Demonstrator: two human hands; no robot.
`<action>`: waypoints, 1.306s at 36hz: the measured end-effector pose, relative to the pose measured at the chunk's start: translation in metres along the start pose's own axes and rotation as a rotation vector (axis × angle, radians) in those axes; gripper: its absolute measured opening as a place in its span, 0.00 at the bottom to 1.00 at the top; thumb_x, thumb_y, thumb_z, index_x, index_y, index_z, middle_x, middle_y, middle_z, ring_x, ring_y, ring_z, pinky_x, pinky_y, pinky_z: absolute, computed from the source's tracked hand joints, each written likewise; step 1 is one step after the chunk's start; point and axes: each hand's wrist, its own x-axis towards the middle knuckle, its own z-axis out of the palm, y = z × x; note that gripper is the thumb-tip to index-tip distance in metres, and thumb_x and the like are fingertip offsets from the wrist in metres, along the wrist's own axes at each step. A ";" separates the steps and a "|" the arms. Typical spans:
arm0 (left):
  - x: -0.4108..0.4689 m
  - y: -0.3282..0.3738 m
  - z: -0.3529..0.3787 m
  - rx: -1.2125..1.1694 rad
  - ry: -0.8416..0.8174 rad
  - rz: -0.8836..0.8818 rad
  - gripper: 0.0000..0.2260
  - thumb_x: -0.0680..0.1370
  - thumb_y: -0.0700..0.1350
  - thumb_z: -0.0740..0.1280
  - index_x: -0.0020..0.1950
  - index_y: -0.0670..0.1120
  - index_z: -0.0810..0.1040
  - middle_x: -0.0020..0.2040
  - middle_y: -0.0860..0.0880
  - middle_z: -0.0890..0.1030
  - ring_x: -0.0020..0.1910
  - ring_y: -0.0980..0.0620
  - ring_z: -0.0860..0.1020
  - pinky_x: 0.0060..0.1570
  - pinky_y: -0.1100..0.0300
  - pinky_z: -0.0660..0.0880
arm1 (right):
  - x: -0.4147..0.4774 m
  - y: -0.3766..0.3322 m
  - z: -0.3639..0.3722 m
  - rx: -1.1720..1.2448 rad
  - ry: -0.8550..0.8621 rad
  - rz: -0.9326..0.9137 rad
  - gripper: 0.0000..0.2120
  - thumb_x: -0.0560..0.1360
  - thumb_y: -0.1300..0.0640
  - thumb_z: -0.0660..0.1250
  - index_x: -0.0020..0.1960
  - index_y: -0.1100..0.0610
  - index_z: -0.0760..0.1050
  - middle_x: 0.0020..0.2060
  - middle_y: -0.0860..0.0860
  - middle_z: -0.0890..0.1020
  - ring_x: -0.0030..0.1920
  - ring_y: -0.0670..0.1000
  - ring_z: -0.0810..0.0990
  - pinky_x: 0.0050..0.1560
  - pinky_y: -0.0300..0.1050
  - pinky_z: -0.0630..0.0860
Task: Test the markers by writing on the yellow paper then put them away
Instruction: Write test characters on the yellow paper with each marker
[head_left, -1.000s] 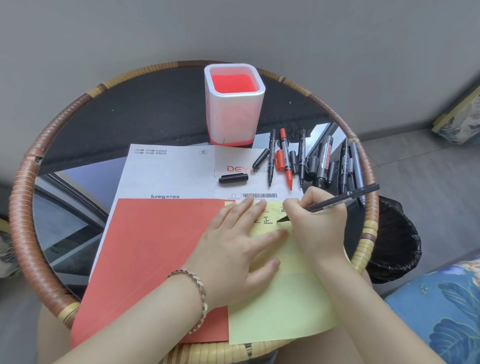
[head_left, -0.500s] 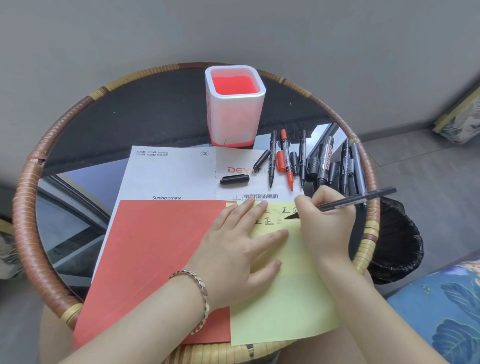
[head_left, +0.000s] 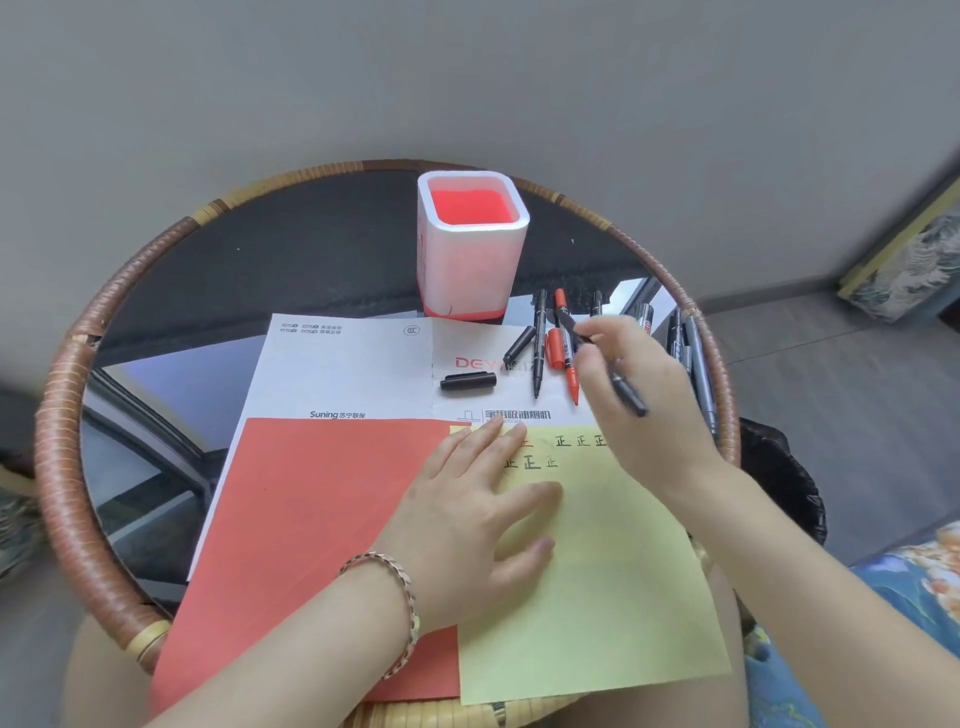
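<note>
Right-hand grip: the right hand (head_left: 641, 395) was closed around a black marker (head_left: 626, 391), its body running through the fingers, one end poking out toward the pen holder and the other toward the table rim; motion blur hid which end was the tip.
Why held so: the marker was lifted clear of the sheet and hung over the loose pens, which reads as a test stroke finished and the pen on its way to a cap or to storage.
Left-hand grip: the left hand (head_left: 480, 512) gripped nothing; it lay flat, fingers spread, pressing on the yellow paper (head_left: 597, 587).
Why pressed: probably to keep the light sheet from sliding under the writing.
Yellow paper: pale yellow, unfolded, at the near right of the table, overlapping a red sheet (head_left: 322, 509), with two short rows of small written characters near its top edge.
Loose cap: a black cap (head_left: 467, 382) lay on the white printed sheet (head_left: 353, 371), just beside the uncapped markers.
Other markers: a red marker (head_left: 566, 348) and several black ones lay side by side, partly behind the right hand.
Pen holder: the white holder (head_left: 470, 270) with a red inside stood upright behind them, apparently empty, so putting away looked barely begun.
Table: round, dark glass top inside a woven rim (head_left: 57, 441).
</note>
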 end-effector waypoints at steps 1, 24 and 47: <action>0.000 0.000 0.000 0.001 0.004 0.001 0.17 0.71 0.59 0.58 0.55 0.57 0.78 0.65 0.42 0.75 0.66 0.41 0.71 0.65 0.53 0.56 | 0.005 -0.001 0.001 -0.090 -0.015 -0.051 0.06 0.77 0.54 0.58 0.50 0.55 0.70 0.37 0.50 0.77 0.39 0.51 0.73 0.40 0.44 0.71; 0.000 0.000 -0.002 -0.001 0.026 -0.001 0.16 0.70 0.58 0.58 0.53 0.57 0.79 0.63 0.43 0.76 0.63 0.43 0.74 0.64 0.54 0.56 | 0.049 0.000 0.019 -0.512 -0.221 0.085 0.10 0.75 0.55 0.60 0.54 0.52 0.76 0.46 0.51 0.81 0.48 0.54 0.78 0.43 0.44 0.72; 0.000 0.000 -0.002 0.010 0.024 0.002 0.16 0.70 0.59 0.58 0.53 0.58 0.78 0.63 0.43 0.76 0.63 0.44 0.73 0.64 0.54 0.55 | 0.040 -0.011 0.030 -0.488 -0.146 0.298 0.12 0.71 0.55 0.68 0.47 0.64 0.78 0.43 0.58 0.83 0.46 0.59 0.79 0.45 0.47 0.76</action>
